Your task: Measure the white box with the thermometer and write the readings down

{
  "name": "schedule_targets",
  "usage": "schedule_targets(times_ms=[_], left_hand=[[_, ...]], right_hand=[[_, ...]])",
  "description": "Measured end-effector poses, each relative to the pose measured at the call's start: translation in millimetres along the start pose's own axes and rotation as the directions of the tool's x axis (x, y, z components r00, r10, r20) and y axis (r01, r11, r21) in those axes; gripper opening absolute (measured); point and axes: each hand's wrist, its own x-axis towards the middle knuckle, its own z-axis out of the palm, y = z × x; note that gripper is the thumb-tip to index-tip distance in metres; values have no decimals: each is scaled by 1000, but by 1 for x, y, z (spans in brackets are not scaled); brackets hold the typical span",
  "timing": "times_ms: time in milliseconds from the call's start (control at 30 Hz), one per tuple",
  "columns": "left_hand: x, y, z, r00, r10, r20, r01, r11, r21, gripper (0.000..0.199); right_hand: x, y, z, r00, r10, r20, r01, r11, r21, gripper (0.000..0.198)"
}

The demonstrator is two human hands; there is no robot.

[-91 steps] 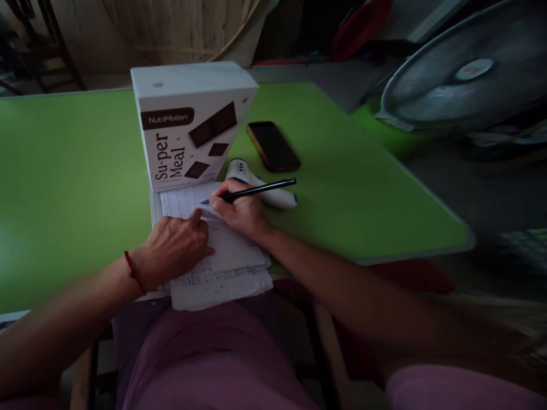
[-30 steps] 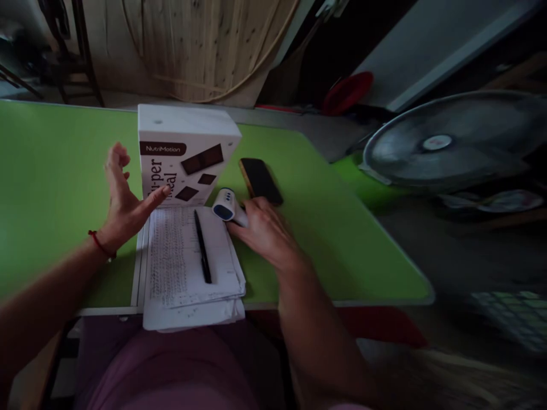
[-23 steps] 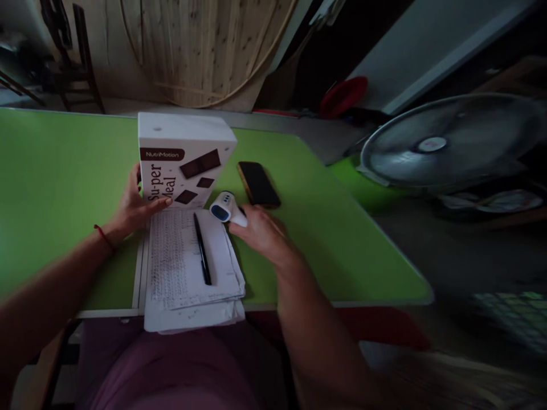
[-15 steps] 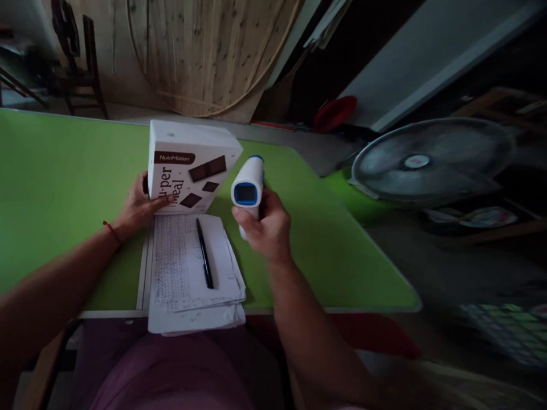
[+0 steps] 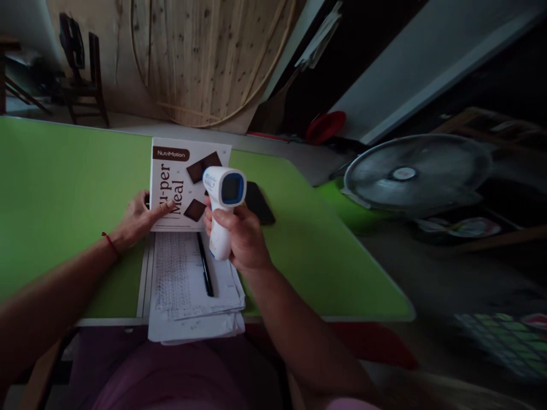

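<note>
My left hand (image 5: 143, 219) grips the lower left edge of a white NutriMotion box (image 5: 171, 185), thumb across its front. The printed face with dark squares is turned toward me. Wrapped around the handle of a white and blue infrared thermometer gun (image 5: 220, 219), my right hand (image 5: 245, 233) holds it in front of the box's right side. Its screen faces me and looks dark. Below the box lies a stack of handwritten papers (image 5: 175, 279) with a black pen (image 5: 205, 267) on top; the box hides the pen's upper end.
The green table (image 5: 325, 262) carries a dark flat object (image 5: 260, 204), partly behind my right hand. A round fan (image 5: 416, 173) stands off the table's right edge. Beyond the far edge are a chair (image 5: 83, 91), a round wooden panel (image 5: 209, 57) and a red basin (image 5: 325, 126).
The box has tipped so its front faces me and its top no longer shows. My right hand has brought the thermometer left, before the box, uncovering the dark flat object.
</note>
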Motion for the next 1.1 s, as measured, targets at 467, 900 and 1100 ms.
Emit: schedule_targets(times_ms=[467, 900, 1100], left_hand=[[3, 18, -2, 995, -99, -6, 97, 982, -161, 55], [3, 6, -2, 999, -38, 15, 40, 988, -147, 56], [4, 6, -2, 998, -65, -3, 63, 975, -215, 59]], right_hand=[[1, 9, 1, 998, -50, 34, 52, 996, -71, 34], [-2, 12, 3, 1000, -15, -13, 15, 999, 40, 32], [-2, 12, 4, 999, 8, -32, -6, 998, 63, 34]])
